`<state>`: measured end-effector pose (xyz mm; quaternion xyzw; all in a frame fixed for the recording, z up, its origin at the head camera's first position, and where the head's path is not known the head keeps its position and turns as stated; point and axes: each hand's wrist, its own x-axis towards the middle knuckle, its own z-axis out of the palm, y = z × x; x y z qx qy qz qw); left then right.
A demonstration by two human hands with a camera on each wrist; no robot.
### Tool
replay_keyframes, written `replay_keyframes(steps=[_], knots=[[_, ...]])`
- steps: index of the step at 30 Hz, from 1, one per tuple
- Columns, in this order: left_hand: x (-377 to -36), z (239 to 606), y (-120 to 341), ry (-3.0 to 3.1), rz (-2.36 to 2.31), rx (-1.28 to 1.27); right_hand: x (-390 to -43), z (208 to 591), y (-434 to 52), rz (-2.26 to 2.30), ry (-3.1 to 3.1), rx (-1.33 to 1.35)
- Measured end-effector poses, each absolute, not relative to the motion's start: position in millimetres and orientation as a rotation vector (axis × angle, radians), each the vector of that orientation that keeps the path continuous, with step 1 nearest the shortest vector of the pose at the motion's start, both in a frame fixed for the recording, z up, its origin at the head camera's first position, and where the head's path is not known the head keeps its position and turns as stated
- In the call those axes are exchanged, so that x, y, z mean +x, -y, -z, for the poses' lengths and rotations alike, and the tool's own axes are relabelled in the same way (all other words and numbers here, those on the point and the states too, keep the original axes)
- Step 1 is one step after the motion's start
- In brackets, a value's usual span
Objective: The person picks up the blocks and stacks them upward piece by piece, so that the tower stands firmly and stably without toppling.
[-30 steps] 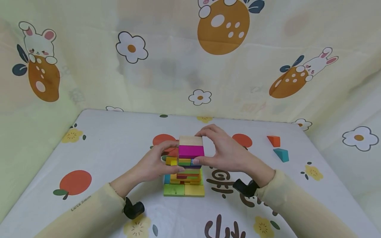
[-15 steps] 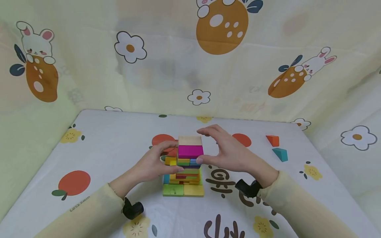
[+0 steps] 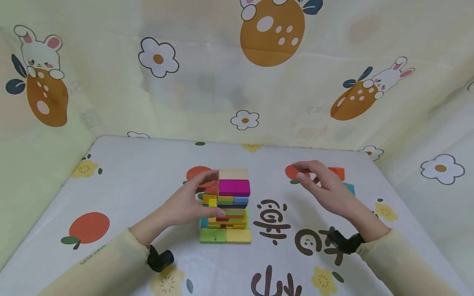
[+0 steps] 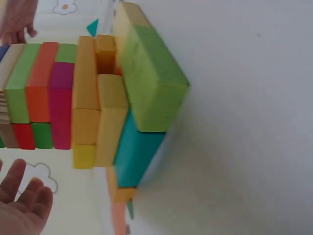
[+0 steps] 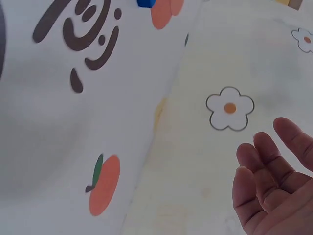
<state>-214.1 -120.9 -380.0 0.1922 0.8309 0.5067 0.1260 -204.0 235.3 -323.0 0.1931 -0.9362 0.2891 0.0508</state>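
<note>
A tower of colored wooden blocks [image 3: 234, 188] stands mid-table, with a magenta block and a pale block at its top and a green and a yellow one at its base. My left hand [image 3: 189, 203] curves loosely about the tower's left side, thumb in front and index finger toward the back. In the left wrist view, its lower fingers [image 4: 29, 198] show a gap to the blocks; contact higher up is hidden. Holding nothing, my right hand [image 3: 327, 187] hovers over the right of the table. Partly behind it lie an orange block [image 3: 338, 172] and a teal block [image 3: 349, 188].
The white tablecloth [image 3: 129, 271] carries printed fruit, flowers and lettering. Behind the table hangs a patterned cloth [image 3: 207, 94], which also closes off the left and right sides.
My right hand has left the tower's right side and moved right, toward the orange and teal blocks. The left hand keeps its place at the tower. The view has shifted slightly.
</note>
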Motion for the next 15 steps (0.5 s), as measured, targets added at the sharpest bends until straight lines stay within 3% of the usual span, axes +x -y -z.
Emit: replay_keyframes(steps=[6,15], knots=[[-213,365,119,-2.417,-1.595,0.668,-199,326,-244,-0.864,2.87,0.534],[-211,351,105,-2.444,-1.605,0.592,-197,334,-251,-0.87,2.869,0.52]])
